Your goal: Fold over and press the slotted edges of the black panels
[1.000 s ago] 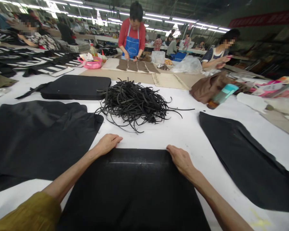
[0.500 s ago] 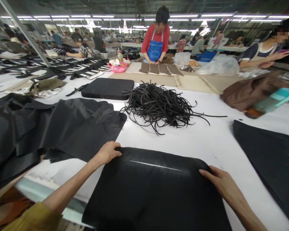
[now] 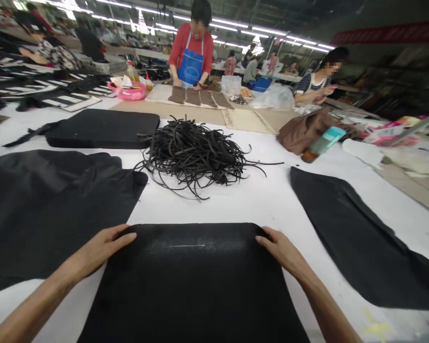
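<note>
A wide black leather-like sheet [image 3: 196,286] spreads across the near part of the white table, with a pale streak close to its far edge. My left hand [image 3: 109,243] pinches its far left corner, thumb on top and fingers beneath. At the far right corner, my right hand [image 3: 277,243] grips the sheet the same way. Between them the far edge runs fairly straight. Beyond the sheet lies a tangled heap of thin black strips [image 3: 196,152]. More black sheets lie on the left [image 3: 50,205] and a folded stack of black sheets [image 3: 357,228] on the right.
A flat black slab [image 3: 103,128] rests behind the left sheets. Farther back are a pink basket [image 3: 130,91], a brown cloth bundle [image 3: 300,133] and a teal-lidded bottle [image 3: 323,143]. Across the table, a person in a blue apron [image 3: 191,64] handles brown pieces.
The view has swung to the right. My left hand now reaches over the sheet's corner, and the sheet's far edge sits straighter in front of me. Both hands still hold it.
</note>
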Tool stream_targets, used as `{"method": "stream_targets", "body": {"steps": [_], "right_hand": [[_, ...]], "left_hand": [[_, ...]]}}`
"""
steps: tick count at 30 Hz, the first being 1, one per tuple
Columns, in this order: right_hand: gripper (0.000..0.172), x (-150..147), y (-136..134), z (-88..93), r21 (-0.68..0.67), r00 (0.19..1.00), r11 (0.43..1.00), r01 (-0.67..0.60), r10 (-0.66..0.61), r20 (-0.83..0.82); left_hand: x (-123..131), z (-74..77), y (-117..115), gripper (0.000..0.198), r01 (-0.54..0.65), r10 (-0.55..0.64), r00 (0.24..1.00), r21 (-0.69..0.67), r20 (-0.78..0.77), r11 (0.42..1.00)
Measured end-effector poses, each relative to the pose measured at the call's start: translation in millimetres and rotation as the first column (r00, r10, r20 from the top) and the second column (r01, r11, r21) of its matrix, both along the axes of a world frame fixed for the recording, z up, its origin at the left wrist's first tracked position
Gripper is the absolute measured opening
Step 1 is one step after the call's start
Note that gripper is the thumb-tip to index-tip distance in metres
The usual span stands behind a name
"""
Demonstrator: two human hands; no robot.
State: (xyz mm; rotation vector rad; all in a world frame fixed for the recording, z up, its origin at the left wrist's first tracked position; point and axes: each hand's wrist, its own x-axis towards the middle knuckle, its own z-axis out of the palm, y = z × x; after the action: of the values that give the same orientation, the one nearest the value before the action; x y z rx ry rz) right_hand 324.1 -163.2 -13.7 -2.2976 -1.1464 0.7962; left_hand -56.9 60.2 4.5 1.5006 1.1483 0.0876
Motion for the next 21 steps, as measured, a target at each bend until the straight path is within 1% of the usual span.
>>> {"method": "stream_targets", "body": {"steps": [2,3,4,6,8,11,13,14,18,21], "right_hand": [[0.029,-1.7,3.5,7.0,0.010,0.985,1.000,-0.020,0.021,-0.171],[0.029,-2.5,5.5,9.4,0.007,0.970,1.000,-0.020,0.022,-0.241],[0.029,-3.3,7.9,11.1,-0.003,0.957,1.000,-0.018,0.016,-0.289],[0.028,-4.2,13.4,12.9,-0.038,0.951,0.999,-0.010,-0.003,-0.310],[0.025,-4.8,19.4,13.4,-0.081,0.968,0.997,-0.016,-0.005,-0.253],[0.021,-7.2,27.9,11.6,-0.152,0.998,0.988,0.003,-0.013,-0.062],[0.020,-10.3,32.0,8.6,-0.164,0.998,0.985,0.045,-0.038,0.048],[0.019,-11.9,33.6,6.8,-0.156,0.996,0.986,0.064,-0.053,0.076],[0.023,-15.9,35.9,1.2,-0.081,0.994,0.992,0.099,-0.095,0.060],[0.025,-15.8,33.0,0.1,-0.013,0.996,0.996,0.087,-0.087,0.012]], "left_hand": [[-3.6,0.7,1.2,0.045,0.032,-0.024,0.998,-0.164,0.052,0.986],[-5.1,-0.2,0.9,0.043,0.044,-0.029,0.997,-0.221,0.071,0.974],[-6.3,-1.9,0.1,0.042,0.052,-0.031,0.996,-0.262,0.085,0.964],[-7.9,-7.5,-1.8,0.039,0.058,-0.033,0.996,-0.295,0.089,0.954],[-8.1,-14.7,-3.3,0.037,0.045,-0.029,0.998,-0.267,0.064,0.963],[-5.6,-23.0,-5.4,0.033,0.002,0.000,1.000,-0.168,0.013,0.986],[-2.7,-24.5,-7.8,0.028,-0.037,0.039,0.999,-0.126,0.011,0.991],[-1.2,-24.0,-9.3,0.027,-0.061,0.064,0.998,-0.120,0.022,0.991],[3.6,-19.9,-14.7,0.029,-0.163,0.171,0.983,-0.114,0.064,0.980],[8.2,-19.5,-17.9,0.031,-0.274,0.287,0.955,-0.151,0.075,0.950]]}}
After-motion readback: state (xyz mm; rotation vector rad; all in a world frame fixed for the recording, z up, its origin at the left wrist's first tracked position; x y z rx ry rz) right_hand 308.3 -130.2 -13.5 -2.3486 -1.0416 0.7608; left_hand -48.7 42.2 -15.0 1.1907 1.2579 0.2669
